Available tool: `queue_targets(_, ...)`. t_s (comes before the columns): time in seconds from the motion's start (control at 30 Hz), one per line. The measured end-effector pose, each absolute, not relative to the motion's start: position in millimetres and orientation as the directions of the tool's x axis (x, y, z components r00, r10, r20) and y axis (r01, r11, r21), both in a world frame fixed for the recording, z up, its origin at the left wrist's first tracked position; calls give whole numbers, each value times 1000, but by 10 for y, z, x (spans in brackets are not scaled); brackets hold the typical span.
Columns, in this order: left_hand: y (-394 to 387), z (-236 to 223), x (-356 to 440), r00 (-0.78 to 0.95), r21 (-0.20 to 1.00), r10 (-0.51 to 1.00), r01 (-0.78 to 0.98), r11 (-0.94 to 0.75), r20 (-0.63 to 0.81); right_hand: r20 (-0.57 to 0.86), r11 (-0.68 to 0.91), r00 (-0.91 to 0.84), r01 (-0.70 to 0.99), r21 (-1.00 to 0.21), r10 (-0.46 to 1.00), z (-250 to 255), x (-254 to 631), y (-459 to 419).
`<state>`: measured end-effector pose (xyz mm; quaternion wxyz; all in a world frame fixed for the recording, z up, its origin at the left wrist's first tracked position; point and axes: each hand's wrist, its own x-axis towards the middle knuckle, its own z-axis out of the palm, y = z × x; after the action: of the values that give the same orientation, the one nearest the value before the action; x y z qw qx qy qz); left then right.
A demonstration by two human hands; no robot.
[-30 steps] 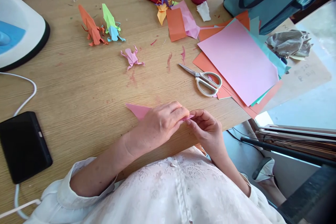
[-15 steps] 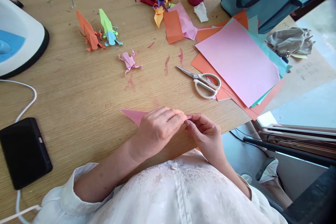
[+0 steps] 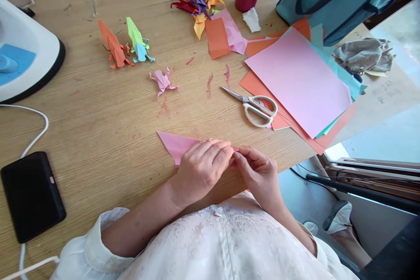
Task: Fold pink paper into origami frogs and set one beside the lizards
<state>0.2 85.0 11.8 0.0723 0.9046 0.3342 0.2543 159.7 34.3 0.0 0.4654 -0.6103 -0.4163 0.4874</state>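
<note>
A folded piece of pink paper point(image 3: 177, 145) lies near the table's front edge, its pointed left part showing and its middle hidden under my fingers. My left hand point(image 3: 203, 164) is closed over it, thumb and fingertips pinching toward its narrow right end. Thumb and forefinger of my right hand point(image 3: 257, 170) pinch the tip at that end, almost touching the left fingertips. Beyond my hands rest white-handled scissors point(image 3: 251, 107), blades a little apart, and a small pink origami frog point(image 3: 163, 81).
Orange point(image 3: 113, 43) and green-blue origami figures point(image 3: 139, 40) stand farther back, near a pile of colourful folded figures point(image 3: 200, 2). Sheets of coloured paper point(image 3: 298, 81) are stacked at the right, before a teal bag point(image 3: 334, 0). A black power bank point(image 3: 33, 197) lies at left.
Slightly more of the pink paper's left part shows, and its left tip sits a bit farther right. Both hands keep their pinch. The whole view has shifted a little.
</note>
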Motion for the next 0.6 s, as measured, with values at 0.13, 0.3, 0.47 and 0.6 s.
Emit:
queue_targets(0.13, 873, 90, -17, 655, 296, 631, 558, -775, 416, -207, -222, 180, 70, -973, 962, -26, 1584, 340)
queue_targets(0.3, 890, 126, -7, 676, 259, 619, 564, -784, 400, -214, -233, 180, 87, -969, 960, -58, 1580, 329)
queue_targets(0.47, 900, 202, 26, 695, 248, 651, 602, -759, 305, -214, -232, 176, 90, -969, 961, -55, 1577, 323)
queue_targets(0.6, 921, 244, 26, 695, 275, 669, 611, -743, 263, -214, -232, 179, 87, -969, 960, -51, 1566, 322)
